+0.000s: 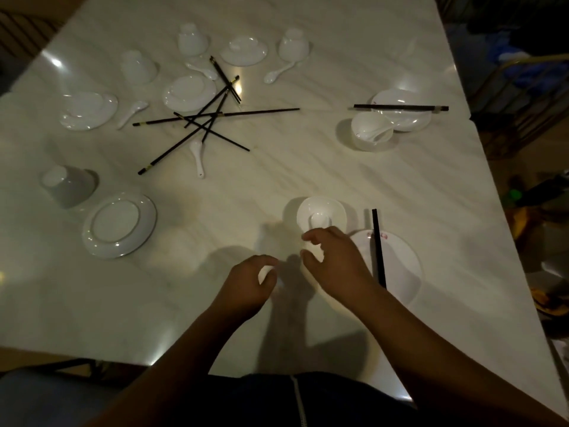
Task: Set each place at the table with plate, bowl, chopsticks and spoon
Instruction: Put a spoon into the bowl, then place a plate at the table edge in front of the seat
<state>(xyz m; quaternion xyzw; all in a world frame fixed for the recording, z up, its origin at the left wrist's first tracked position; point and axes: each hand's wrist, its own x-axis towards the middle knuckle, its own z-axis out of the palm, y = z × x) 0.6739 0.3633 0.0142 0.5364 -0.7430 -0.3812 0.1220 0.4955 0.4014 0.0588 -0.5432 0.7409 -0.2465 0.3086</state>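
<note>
Left hand (252,280): fingers curled loosely over the table (308,167), something small and white at the fingertips; cannot tell whether it is gripped. Right hand (331,257): fingers bent, thumb and forefinger apart, hovering over the near plate's (400,263) left edge; no firm grip visible.

Near plate: round, glossy white, small red mark on far rim. Black chopsticks (378,248) lie across it, pointing away. Touching its far-left edge, an upright white bowl (320,212) containing a white spoon (320,221), handle end under the right fingers.

Left: one plate upside down (118,224), foot ring up; an inverted bowl (69,184) beyond it.

Right, farther: second place (400,110), plate with chopsticks laid crosswise, upright bowl (371,131) holding a spoon.

Far centre-left: tangle of loose black chopsticks (203,118), gold-banded ends, amid scattered white spoons, plates and inverted bowls. Table surface pale, polished, faintly veined like marble.
</note>
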